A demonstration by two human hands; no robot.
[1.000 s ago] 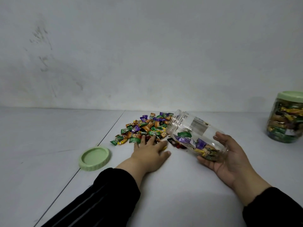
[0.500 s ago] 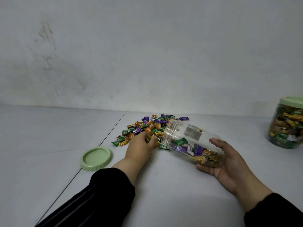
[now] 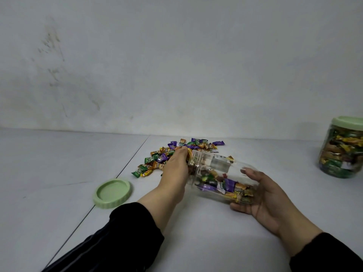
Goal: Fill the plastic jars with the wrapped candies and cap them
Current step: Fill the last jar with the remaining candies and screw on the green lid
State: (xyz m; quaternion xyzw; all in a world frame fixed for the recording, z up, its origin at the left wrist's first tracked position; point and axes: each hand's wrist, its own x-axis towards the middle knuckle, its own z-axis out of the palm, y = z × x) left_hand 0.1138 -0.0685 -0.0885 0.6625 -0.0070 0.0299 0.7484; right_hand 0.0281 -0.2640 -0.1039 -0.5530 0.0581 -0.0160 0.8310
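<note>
— What do we see, starting with the biggest thing?

— We see a pale counter (image 3: 196, 242) running back to a scuffed wall (image 3: 176, 65). At the far right edge stands a capped jar (image 3: 342, 148), upright, packed with candies under a green lid.

— And the jar we are filling?

— The open jar (image 3: 222, 175) is tipped on its side near the middle, mouth toward the left, with a small heap of wrapped sweets settled at its bottom end. Our right hand (image 3: 269, 195) cradles that bottom end, fingers (image 3: 248, 171) curled over the clear wall and thumb beneath.

— The other hand?

— Our left hand (image 3: 175, 167) sits at the jar's mouth, fingers bunched around candies right at the rim; we cannot tell how many.

— What about the smaller items?

— The loose lid (image 3: 113, 193) lies upturned on the counter to the left, well apart from the jar. The candy pile (image 3: 176, 152) is spread just behind the left hand, near the wall.
</note>
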